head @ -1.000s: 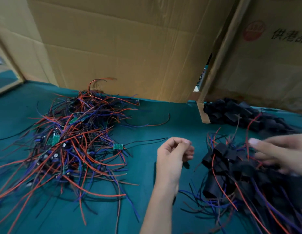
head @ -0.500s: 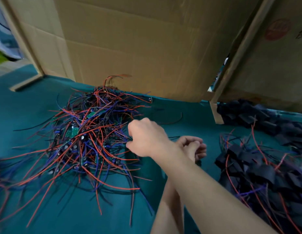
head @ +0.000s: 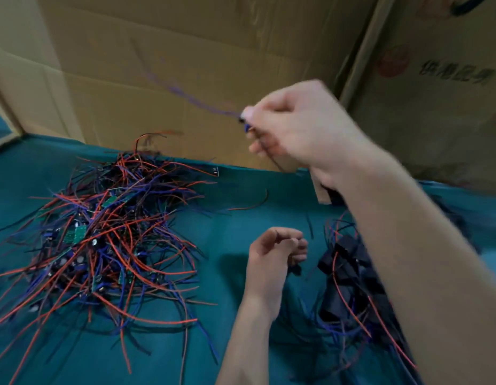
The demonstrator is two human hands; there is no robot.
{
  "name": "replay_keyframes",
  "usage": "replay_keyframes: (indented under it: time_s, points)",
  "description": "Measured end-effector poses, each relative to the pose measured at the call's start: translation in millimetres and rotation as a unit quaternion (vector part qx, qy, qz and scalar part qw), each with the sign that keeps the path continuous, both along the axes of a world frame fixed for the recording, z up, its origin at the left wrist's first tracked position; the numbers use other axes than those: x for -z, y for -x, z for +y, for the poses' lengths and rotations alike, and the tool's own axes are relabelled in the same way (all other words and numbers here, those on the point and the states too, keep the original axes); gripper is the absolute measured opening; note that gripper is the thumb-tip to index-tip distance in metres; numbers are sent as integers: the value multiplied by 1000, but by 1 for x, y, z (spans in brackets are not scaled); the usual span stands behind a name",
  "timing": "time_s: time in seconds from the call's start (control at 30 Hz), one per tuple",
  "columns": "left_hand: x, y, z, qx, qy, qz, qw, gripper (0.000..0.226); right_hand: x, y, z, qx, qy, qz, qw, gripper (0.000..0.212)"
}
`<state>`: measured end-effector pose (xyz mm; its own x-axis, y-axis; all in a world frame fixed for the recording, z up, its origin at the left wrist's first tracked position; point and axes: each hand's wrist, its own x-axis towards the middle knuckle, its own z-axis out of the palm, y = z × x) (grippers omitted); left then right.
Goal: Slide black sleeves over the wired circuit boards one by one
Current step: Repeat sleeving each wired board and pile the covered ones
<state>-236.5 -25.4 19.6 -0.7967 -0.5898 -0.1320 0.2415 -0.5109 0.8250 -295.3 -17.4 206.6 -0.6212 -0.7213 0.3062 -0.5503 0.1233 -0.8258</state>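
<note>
Pinched in the right hand (head: pixel 299 126), raised above the green table (head: pixel 241 190), a wired circuit board (head: pixel 245 124) with blurred purple wires trailing up and left; curled loosely below, near the table, the left hand (head: pixel 274 248), though whether holding a black sleeve cannot be told. Likely trouble: trailing wires snagging on the tangled pile of boards (head: pixel 102 234) at left and dragging others along, or bunching at the sleeve mouth. Sleeved boards (head: pixel 349 262) heaped at right, just beside the left hand.
</note>
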Motion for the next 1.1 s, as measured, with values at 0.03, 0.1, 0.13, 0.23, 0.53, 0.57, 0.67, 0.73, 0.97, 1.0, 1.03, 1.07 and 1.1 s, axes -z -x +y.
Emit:
replay_keyframes:
  time_s: [0.03,0.1,0.13,0.23,0.53,0.57,0.67,0.73,0.97,1.0,1.03,1.07,1.1]
  points:
    - [-1,1,1,1,5,-5,1000,33,-9,5,11,-2,46,-62,997,22]
    - [-3,0,-2,-10,-43,3,999,29,-11,12,28,0,104,-176,979,19]
    - [-5,1,-2,-18,-68,10,998,25,-3,12,33,1,112,-227,967,17]
    - [-8,0,-6,-8,-127,35,991,38,49,3,40,20,44,-339,939,21]
    - [-11,-2,-2,-19,-96,5,995,29,98,4,62,39,-322,131,937,14]
    - [-10,-2,-2,-13,-82,0,997,27,86,9,68,25,-321,165,932,14]
    - [-7,-2,-3,2,-63,-16,998,27,51,45,94,64,-206,109,970,18]
    - [-6,-2,-3,2,-41,-25,999,25,43,89,120,183,-141,91,969,14]
    - [-11,-3,4,21,23,-42,999,27,120,193,194,273,-503,97,814,50]
    - [-11,-3,5,23,28,-42,998,25,127,194,196,263,-510,93,814,55]
    - [-11,-3,6,25,33,-41,998,24,133,195,197,264,-507,93,815,57]
    - [-12,-3,6,27,37,-39,998,23,139,197,199,273,-500,98,816,56]
    - [-12,-3,6,29,39,-36,998,22,142,199,199,286,-496,107,813,53]
